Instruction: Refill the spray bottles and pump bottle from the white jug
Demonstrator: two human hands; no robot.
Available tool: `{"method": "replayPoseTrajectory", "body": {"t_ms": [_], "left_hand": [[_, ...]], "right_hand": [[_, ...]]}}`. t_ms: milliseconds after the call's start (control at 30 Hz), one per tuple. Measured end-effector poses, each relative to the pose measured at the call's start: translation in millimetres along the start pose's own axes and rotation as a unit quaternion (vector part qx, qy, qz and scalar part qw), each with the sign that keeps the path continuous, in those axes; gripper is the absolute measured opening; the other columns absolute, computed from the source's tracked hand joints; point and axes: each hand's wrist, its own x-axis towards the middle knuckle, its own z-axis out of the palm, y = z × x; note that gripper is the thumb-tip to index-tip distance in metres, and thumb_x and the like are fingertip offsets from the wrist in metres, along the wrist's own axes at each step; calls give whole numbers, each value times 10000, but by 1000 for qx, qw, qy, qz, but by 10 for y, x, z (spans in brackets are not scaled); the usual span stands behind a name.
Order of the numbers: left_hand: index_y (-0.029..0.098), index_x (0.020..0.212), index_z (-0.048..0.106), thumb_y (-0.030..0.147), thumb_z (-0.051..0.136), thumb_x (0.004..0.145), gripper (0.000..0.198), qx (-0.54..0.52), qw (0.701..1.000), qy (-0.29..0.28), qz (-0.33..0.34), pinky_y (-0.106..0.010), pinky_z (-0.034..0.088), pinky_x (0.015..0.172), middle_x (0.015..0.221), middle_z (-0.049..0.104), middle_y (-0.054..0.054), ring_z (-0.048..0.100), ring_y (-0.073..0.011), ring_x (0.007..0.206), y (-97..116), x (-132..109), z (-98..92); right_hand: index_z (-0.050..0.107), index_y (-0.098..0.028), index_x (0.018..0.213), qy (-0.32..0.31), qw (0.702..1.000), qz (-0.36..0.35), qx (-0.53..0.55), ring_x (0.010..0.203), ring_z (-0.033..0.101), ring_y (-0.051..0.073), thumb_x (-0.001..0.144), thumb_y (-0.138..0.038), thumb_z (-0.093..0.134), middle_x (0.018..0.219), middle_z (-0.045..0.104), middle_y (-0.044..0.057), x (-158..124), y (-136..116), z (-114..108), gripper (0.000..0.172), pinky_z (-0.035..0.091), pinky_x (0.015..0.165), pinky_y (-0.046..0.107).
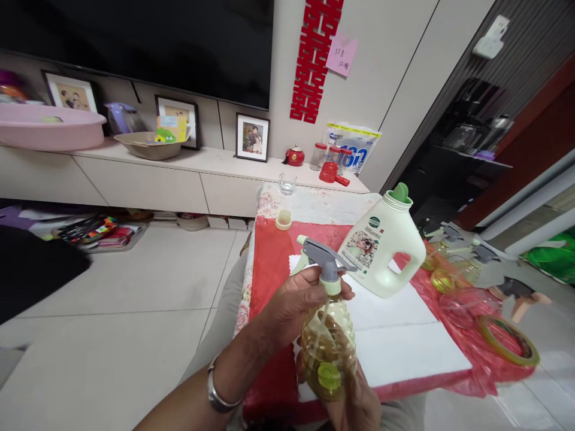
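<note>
A see-through yellow spray bottle (pixel 330 341) with a grey and pale green trigger head (pixel 326 257) is held upright, slightly tilted, over the table's front part. My left hand (pixel 299 305), with a silver bangle on its wrist, is closed around the bottle's neck just under the trigger head. From below, my right hand (pixel 359 395) wraps the lower part of the bottle; its fingers are partly hidden behind it. Just beyond stands a large pale green detergent jug (pixel 384 245), its green spout uncovered. A pale cap (pixel 283 220) sits on the red sheet (pixel 274 257) at the left.
White paper (pixel 404 335) covers the table's middle. At the right edge lie several spray bottles (pixel 467 266) and a roll of tape (pixel 507 341). A glass cup (pixel 287 182) stands at the back, before a low cabinet (pixel 220 164) holding jars and a red teapot (pixel 294 157).
</note>
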Motion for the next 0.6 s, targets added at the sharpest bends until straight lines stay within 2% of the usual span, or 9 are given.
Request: {"method": "replayPoseTrajectory", "body": {"t_ms": [100, 200, 267, 333, 367, 400, 433, 533, 600], "left_hand": [[179, 1001, 696, 291, 860, 686, 373, -11, 998, 60, 8, -393, 446, 1041, 985, 714, -42, 668, -227, 1027, 10, 7, 63], [197, 988, 671, 228, 838, 702, 333, 14, 992, 115, 56, -394, 453, 1064, 1018, 698, -21, 645, -218, 1084, 8, 23, 178], [209, 1003, 653, 224, 825, 724, 329, 38, 984, 145, 97, -383, 473, 1036, 974, 686, -4, 649, -196, 1018, -24, 47, 244], [216, 1022, 635, 250, 826, 730, 350, 56, 975, 177, 123, -372, 487, 994, 929, 666, 11, 643, -176, 937, -65, 80, 282], [217, 1036, 629, 266, 829, 729, 370, 62, 971, 190, 127, -368, 489, 978, 915, 657, 14, 636, -172, 917, -80, 97, 289], [215, 1049, 628, 278, 836, 719, 395, 67, 971, 194, 122, -365, 489, 965, 904, 655, 14, 634, -172, 910, -86, 112, 288], [210, 1067, 632, 285, 843, 707, 424, 67, 975, 181, 107, -368, 485, 964, 910, 664, 5, 638, -182, 925, -82, 125, 280], [168, 1101, 670, 290, 818, 728, 420, 50, 996, 64, 36, -407, 457, 1012, 1007, 717, -76, 652, -256, 1060, -16, 145, 216], [136, 1106, 696, 304, 762, 790, 363, 34, 999, -3, 3, -437, 427, 1054, 1084, 729, -132, 644, -301, 1145, 40, 152, 151]], "right_hand": [[527, -294, 1415, 45, 998, -47, -21, 1291, 527, 346, 598, -547, 879, 1431, 526, 106, -21, -37, 163, 925, 454, 1072, 519], [407, -238, 1494, 101, 973, -144, -150, 1384, 429, 358, 683, -488, 836, 1503, 439, 139, -23, -106, 260, 950, 407, 1121, 531], [382, -215, 1499, 163, 913, -217, -304, 1400, 404, 347, 736, -471, 796, 1512, 416, 149, -14, -151, 283, 905, 379, 1145, 524], [411, -215, 1471, 214, 825, -274, -444, 1368, 433, 333, 745, -463, 785, 1483, 440, 140, -3, -193, 285, 853, 359, 1155, 522], [430, -222, 1454, 228, 794, -289, -484, 1352, 447, 329, 737, -460, 792, 1470, 452, 132, 2, -212, 280, 837, 352, 1158, 523], [438, -236, 1446, 232, 786, -291, -493, 1347, 451, 324, 732, -456, 798, 1470, 454, 122, 4, -230, 270, 829, 351, 1159, 522], [432, -254, 1452, 224, 807, -282, -468, 1355, 448, 321, 737, -459, 796, 1482, 448, 111, 3, -247, 253, 828, 356, 1157, 520], [403, -289, 1483, 131, 938, -187, -260, 1330, 491, 327, 785, -537, 741, 1492, 456, 110, -15, -292, 137, 815, 426, 1098, 526], [441, -253, 1475, 42, 984, -107, -139, 1181, 603, 341, 798, -610, 692, 1391, 548, 156, -30, -312, 22, 806, 506, 984, 529]]}}
